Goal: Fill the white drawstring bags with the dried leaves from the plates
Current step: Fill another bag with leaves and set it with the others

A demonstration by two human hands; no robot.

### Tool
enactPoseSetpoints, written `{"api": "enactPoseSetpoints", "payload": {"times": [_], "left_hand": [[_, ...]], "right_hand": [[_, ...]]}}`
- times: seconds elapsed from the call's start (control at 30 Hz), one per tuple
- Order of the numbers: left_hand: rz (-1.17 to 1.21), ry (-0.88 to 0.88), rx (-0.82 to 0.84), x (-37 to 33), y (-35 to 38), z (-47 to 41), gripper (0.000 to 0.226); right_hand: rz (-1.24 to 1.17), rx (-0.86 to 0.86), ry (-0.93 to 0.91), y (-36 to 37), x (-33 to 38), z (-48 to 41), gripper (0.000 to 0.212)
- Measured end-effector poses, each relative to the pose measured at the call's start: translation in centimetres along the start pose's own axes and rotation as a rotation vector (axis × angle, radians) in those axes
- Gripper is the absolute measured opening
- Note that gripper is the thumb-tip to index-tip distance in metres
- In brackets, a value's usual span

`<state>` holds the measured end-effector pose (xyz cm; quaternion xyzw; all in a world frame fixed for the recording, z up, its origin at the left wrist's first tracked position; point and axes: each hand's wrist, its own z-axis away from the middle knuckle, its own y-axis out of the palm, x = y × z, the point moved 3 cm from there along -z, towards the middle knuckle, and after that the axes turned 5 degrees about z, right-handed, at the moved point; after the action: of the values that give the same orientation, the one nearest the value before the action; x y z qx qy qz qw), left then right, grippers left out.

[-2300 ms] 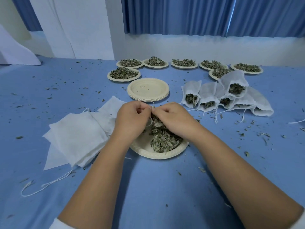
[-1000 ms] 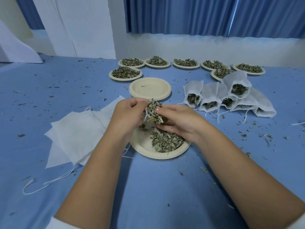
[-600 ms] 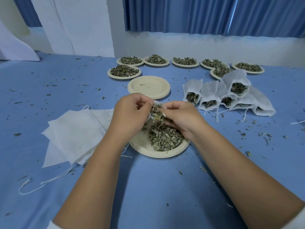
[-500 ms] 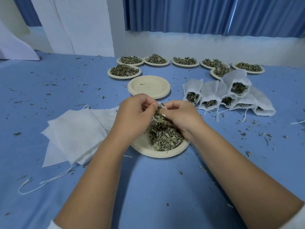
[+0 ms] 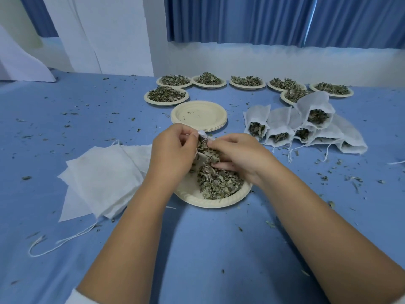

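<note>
Our left hand (image 5: 173,150) pinches the bag (image 5: 202,134) by its rim; the grip of our right hand (image 5: 238,154) is clamped on leaves (image 5: 208,153) at its mouth, above the plate (image 5: 219,204).

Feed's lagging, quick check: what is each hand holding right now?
Left hand: grip closed, pinching the bag rim.
Right hand: grip closed on leaves at the bag's mouth.

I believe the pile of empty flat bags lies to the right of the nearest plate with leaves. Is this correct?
Not quite. The head view shows the pile of empty flat bags lying to the left of the nearest plate with leaves, not to its right. The bags on the right are the filled ones.
</note>
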<state>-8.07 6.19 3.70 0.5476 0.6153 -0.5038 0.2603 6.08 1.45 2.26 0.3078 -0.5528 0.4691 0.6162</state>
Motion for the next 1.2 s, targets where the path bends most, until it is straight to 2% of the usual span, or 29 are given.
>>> {"api": "enactPoseSetpoints", "payload": {"times": [0.07,0.2,0.3,0.43,0.6,0.7,0.83,0.9,0.97,1.03,1.2], "left_hand": [[-0.027,0.001,0.013,0.1,-0.1,-0.1,0.005],[-0.063,0.005,0.052,0.1,0.1,0.0,0.004],[-0.060,0.004,0.021,-0.1,0.1,0.1,0.008],[0.002,-0.022,-0.010,-0.3,0.0,0.2,0.012],[0.089,-0.056,0.027,-0.4,0.4,0.2,0.015],[0.126,-0.078,0.024,-0.2,0.5,0.2,0.016],[0.185,-0.103,0.025,-0.3,0.4,0.1,0.013],[0.223,-0.115,0.033,-0.4,0.4,0.2,0.012],[0.227,-0.121,0.054,-0.5,0.4,0.3,0.012],[0.221,-0.110,0.076,-0.6,0.5,0.4,0.013],[0.190,-0.047,0.159,-1.2,0.8,0.7,0.012]], "right_hand": [[-0.035,-0.014,0.011,-0.3,0.1,0.2,0.015],[0.088,-0.098,-0.102,-0.6,0.3,0.6,0.009],[0.019,-0.093,-0.146,-0.4,0.8,1.0,0.002],[0.080,-0.103,-0.242,-0.2,1.3,1.7,0.018],[0.136,-0.225,-0.362,0.3,1.3,1.9,0.017],[0.133,-0.261,-0.369,0.9,0.9,1.7,0.020],[0.270,-0.303,-0.338,0.9,0.3,0.7,0.029],[0.219,-0.176,-0.274,0.9,0.0,0.5,0.033],[0.099,-0.050,-0.256,1.1,0.0,0.6,0.013],[0.128,-0.087,-0.294,1.2,0.2,0.8,0.003],[0.246,-0.232,-0.286,1.2,0.2,-0.1,0.007]]}}
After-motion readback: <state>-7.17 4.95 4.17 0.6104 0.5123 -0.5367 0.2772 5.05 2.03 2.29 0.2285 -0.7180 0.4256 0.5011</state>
